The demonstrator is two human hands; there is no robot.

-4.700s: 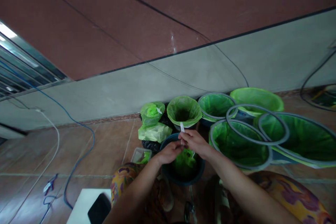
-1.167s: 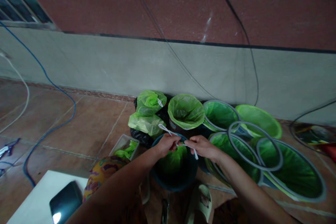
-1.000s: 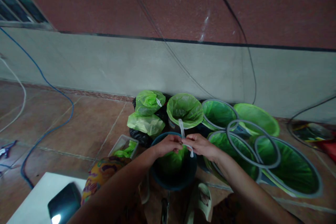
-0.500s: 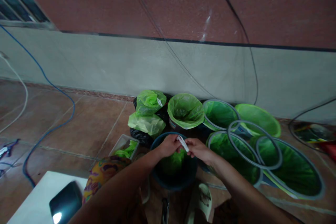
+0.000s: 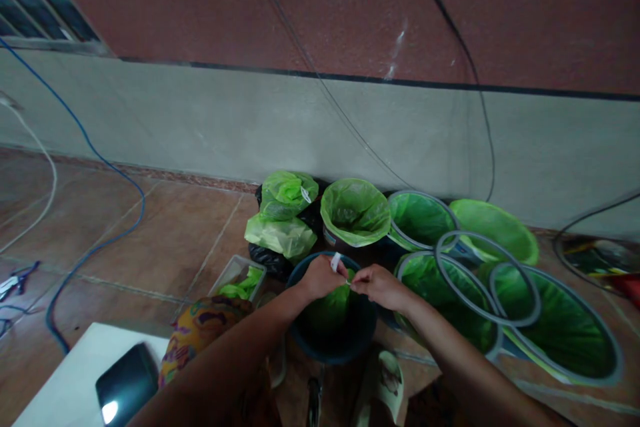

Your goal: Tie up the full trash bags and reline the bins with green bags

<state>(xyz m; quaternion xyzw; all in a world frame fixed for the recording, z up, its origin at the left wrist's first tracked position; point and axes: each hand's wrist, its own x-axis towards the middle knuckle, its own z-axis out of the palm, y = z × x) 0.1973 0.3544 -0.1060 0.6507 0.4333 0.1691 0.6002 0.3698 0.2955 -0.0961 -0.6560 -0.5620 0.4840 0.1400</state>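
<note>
Over a dark blue bucket between my feet, both hands are closed in a pinch. My left hand grips a white drawstring, whose looped end sticks up above the fingers. My right hand meets it fingertip to fingertip, pinching a thin part of the same drawstring. Just below them a green plastic bag hangs down inside the bucket. The exact hold of the fingertips is partly hidden.
Several green-lined bins stand along the wall, with a loose grey ring across the right ones. Tied green bags sit behind a clear box. A phone lies on a white surface at left; a blue cable crosses the floor.
The white drawstring was stretched between both hands; now its loop stands at my left hand and my right fingers pinch lower. The green bag shows raised higher beneath the hands.
</note>
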